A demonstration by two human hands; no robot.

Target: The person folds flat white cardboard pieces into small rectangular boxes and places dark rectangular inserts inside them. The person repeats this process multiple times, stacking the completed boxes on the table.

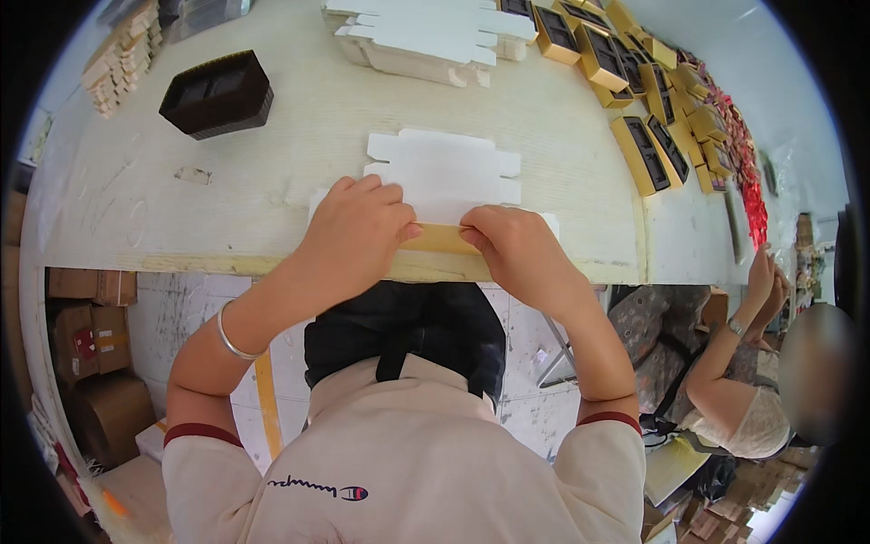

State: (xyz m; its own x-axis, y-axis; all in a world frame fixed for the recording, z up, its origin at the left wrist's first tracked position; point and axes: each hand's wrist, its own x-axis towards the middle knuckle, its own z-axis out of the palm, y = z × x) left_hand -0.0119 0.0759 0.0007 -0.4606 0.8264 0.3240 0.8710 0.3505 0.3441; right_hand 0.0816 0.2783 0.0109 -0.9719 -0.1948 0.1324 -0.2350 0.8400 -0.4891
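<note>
A flat white carton blank (444, 172) with cut tabs lies near the table's front edge. Its near edge is turned up, so a gold strip (442, 239) shows between my hands. My left hand (361, 231) pinches that fold at its left part, thumb and fingers closed on the card. At the right part, my right hand (517, 249) grips the same fold between thumb and bent fingers. Both wrists hang over the table's edge.
Farther back lies a stack of white carton blanks (417, 41). Black plastic trays (217, 95) stand nested at the left. Gold boxes with black inserts (643, 154) crowd the right, beside red ribbons (750, 190). A co-worker's hand (766, 281) is at the far right.
</note>
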